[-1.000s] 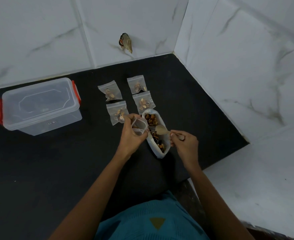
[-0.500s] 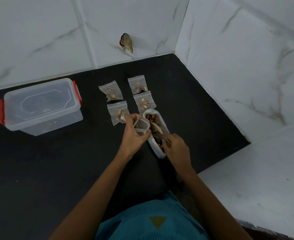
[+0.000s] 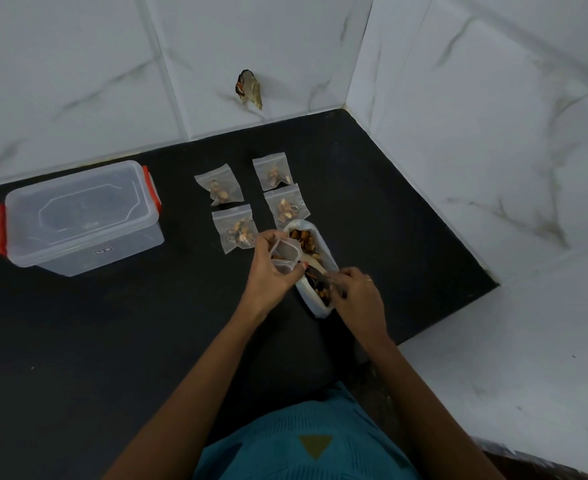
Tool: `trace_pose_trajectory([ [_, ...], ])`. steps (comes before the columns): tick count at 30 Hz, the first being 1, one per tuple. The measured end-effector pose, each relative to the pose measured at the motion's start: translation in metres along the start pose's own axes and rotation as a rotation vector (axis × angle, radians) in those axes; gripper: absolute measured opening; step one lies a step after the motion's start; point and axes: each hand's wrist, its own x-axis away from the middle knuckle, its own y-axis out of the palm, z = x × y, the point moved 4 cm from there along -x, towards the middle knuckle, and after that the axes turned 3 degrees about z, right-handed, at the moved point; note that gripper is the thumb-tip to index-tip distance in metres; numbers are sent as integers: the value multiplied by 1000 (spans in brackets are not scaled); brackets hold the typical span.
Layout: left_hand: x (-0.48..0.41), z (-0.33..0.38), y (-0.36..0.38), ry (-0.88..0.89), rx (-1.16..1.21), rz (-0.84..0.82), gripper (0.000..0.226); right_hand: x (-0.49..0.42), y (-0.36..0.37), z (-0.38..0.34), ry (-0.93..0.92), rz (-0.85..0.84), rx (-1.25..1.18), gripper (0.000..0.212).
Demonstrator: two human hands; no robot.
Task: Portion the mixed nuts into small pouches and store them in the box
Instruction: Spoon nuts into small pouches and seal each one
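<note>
A white bag of mixed nuts [image 3: 328, 258] lies open on the black counter [image 3: 112, 341]. My left hand [image 3: 271, 275] holds a small clear pouch [image 3: 285, 252] with its mouth spread, just left of the bag. My right hand [image 3: 358, 296] grips a pale spoon [image 3: 311, 263] whose bowl rests at the pouch's mouth. Several filled pouches lie flat behind: one [image 3: 219, 185], one [image 3: 272, 171], one [image 3: 287, 206] and one [image 3: 235, 228]. The clear box [image 3: 78, 216] with red clips stands lidded at the left.
White marble-look tiled walls [image 3: 458, 133] close the counter at the back and right. A small crumpled brown object [image 3: 249, 88] sticks to the back wall. A white ledge [image 3: 493, 358] lies at the lower right. My teal shirt [image 3: 303, 445] fills the bottom.
My right hand moved the spoon from over the bag's middle, dipped it among the nuts, and brought its bowl up to the pouch's mouth. The left hand kept the pouch nearly still.
</note>
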Motion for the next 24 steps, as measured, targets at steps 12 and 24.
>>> trace_pose_trajectory([
  [12, 5, 27, 5, -26, 107, -59, 58, 2, -40, -55, -146, 71, -652, 36],
  [24, 5, 45, -15, -41, 249, -104, 32, -10, -65, -54, 67, 239, -890, 15],
])
